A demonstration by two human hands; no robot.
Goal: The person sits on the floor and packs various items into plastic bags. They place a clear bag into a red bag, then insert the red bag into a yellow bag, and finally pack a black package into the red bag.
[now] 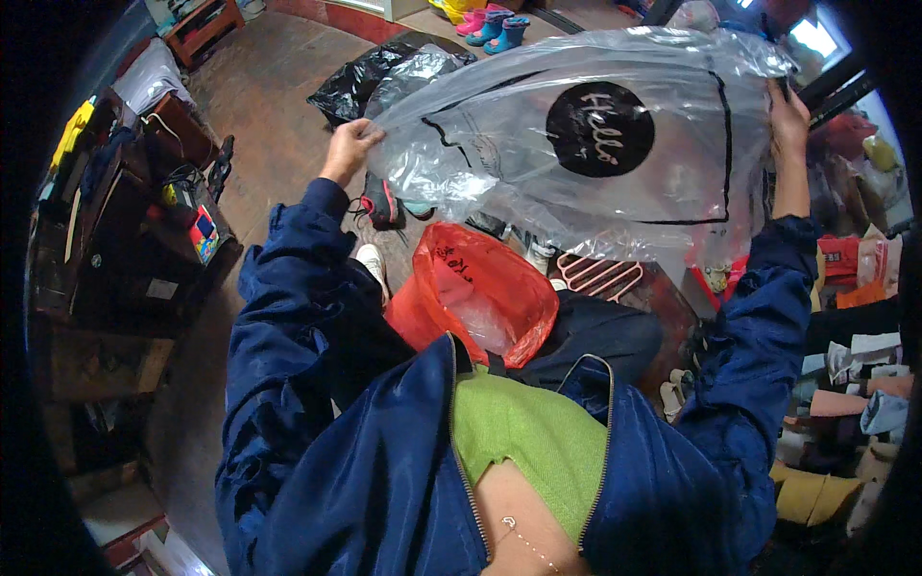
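Observation:
A large clear plastic bag (518, 180) with a black round print is stretched out in front of me. My left hand (351, 150) pinches its left end, and my right hand (788, 115) grips the opposite end, higher up on the right. Below the clear bag, a red plastic bag (410, 302) stands with its mouth wide between my legs. Crumpled clear plastic (482, 320) lies inside it. Whether anything is in the stretched bag cannot be made out.
Black plastic bags (346, 90) lie on the floor ahead, near small rain boots (506, 36). Shoes (379, 201) and a pink slatted rack (601, 276) are under the stretched bag. Dark wooden furniture (122, 245) stands at left; folded clothes (839, 403) are stacked at right.

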